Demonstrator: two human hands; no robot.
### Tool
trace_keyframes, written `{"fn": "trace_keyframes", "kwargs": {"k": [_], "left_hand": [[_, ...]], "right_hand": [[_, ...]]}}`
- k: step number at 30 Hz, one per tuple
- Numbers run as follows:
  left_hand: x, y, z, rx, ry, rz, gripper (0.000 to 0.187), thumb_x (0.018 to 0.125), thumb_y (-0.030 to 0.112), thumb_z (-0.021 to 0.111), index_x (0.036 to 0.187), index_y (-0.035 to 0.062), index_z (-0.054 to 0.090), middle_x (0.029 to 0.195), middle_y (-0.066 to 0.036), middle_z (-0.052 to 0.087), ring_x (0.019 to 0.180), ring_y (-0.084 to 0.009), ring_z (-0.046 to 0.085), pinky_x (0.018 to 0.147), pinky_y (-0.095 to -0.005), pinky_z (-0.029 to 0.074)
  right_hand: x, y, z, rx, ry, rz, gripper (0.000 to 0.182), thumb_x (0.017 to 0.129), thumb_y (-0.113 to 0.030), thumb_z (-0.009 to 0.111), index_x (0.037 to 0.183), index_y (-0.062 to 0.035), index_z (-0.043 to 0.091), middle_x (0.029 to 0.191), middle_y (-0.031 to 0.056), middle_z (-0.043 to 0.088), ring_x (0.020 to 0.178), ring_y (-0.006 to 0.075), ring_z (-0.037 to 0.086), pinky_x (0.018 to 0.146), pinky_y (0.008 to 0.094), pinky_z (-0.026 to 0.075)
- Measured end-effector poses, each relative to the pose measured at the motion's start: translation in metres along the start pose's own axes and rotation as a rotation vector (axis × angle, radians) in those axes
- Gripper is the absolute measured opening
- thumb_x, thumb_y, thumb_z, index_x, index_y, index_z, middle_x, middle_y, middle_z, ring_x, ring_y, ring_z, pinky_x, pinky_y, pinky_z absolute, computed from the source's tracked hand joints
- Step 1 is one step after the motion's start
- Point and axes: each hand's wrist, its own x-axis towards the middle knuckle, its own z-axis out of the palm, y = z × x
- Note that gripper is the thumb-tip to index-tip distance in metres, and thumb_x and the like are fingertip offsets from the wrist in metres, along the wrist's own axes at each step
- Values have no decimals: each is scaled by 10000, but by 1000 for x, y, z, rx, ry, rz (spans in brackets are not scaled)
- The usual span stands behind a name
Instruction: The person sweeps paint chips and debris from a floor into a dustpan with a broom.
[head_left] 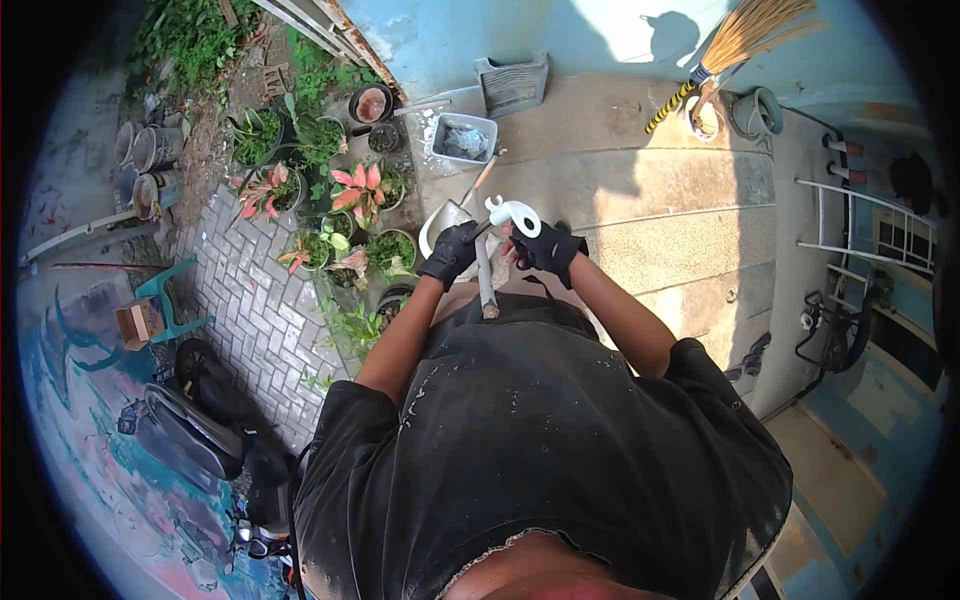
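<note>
Closed in the left hand (452,252), black-gloved: a thin grey shaft (482,229), slanting forward toward a white fitting (512,210), smooth and apparently plastic. At the right hand (547,250), gloved too but with bare fingertips: fingers curled by the fitting's rounded loop; cannot tell whether gripping or only touching. Just ahead of and between both hands, the fitting, with long axis running crosswise, forked end toward the left-hand side, open loop over the right hand. Between the hands, a straight grey pole (486,278), rough-ended, pointing at the black shirt (560,430). Beyond the left hand, a rectangular plastic tub (465,159) and pink-leaved potted plants (362,187). Past the right hand, gritty concrete floor (690,230); farther out, a straw broom (745,40) with black-and-yellow banded handle.
</note>
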Motion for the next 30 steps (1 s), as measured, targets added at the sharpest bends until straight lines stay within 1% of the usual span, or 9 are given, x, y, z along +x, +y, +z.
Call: {"fn": "trace_keyframes", "kwargs": {"k": [5,14,19,21,24,25,26,28,30], "left_hand": [[-8,8,-26,-24,4,-29,169,810,123,599,977,101,612,837,-145,653,741,-341,639,626,-430,497],[-4,2,-29,-173,-19,-80,184,779,106,601,961,104,624,822,-153,649,757,-340,636,657,-427,496],[2,-2,-28,-185,-51,-76,188,776,103,595,960,104,631,831,-150,652,772,-342,635,671,-417,498],[1,-5,-30,-182,-32,-53,177,840,202,608,976,90,624,719,-68,646,649,-186,627,593,-334,478],[-5,-9,-33,-313,-46,-125,198,849,223,611,977,73,620,711,-65,632,638,-168,612,588,-322,474],[-5,-8,-31,-370,-23,-192,158,813,193,639,918,75,629,739,-124,653,678,-267,647,626,-378,501],[-7,-10,-31,-375,-22,-199,158,813,193,639,918,75,629,739,-124,653,678,-267,647,626,-378,501],[-13,-14,-29,-199,121,-149,216,825,264,664,907,66,633,727,-118,652,648,-243,636,608,-353,494],[-17,-19,-29,-366,91,-366,245,824,288,678,856,48,642,690,-90,642,631,-182,618,577,-321,483]], "right_hand": [[13,-6,-23,71,94,14,230,888,-284,558,993,-87,506,792,114,604,592,190,600,488,300,462],[5,0,-19,129,163,-31,215,902,-291,567,1006,-116,498,777,72,609,614,164,589,518,287,458],[23,18,-18,11,58,32,374,917,-305,543,1233,-116,478,910,102,617,732,191,626,547,284,457],[28,20,-19,-7,22,18,398,928,-313,514,1270,-116,465,998,108,621,826,208,639,579,285,465],[27,23,-25,55,8,-37,406,933,-316,495,1290,-128,448,1045,114,622,856,216,635,596,298,473],[26,22,-26,54,9,-31,406,933,-316,495,1290,-128,448,1045,114,622,856,216,635,596,298,473],[25,22,-28,85,58,-39,404,929,-320,495,1284,-134,449,1062,120,619,878,223,633,605,305,478],[30,25,-40,112,106,-25,401,925,-324,494,1278,-140,450,1080,127,616,901,229,631,613,311,483],[47,29,-56,170,171,13,389,913,-338,499,1246,-142,450,1078,137,611,923,244,627,625,328,492]]}}
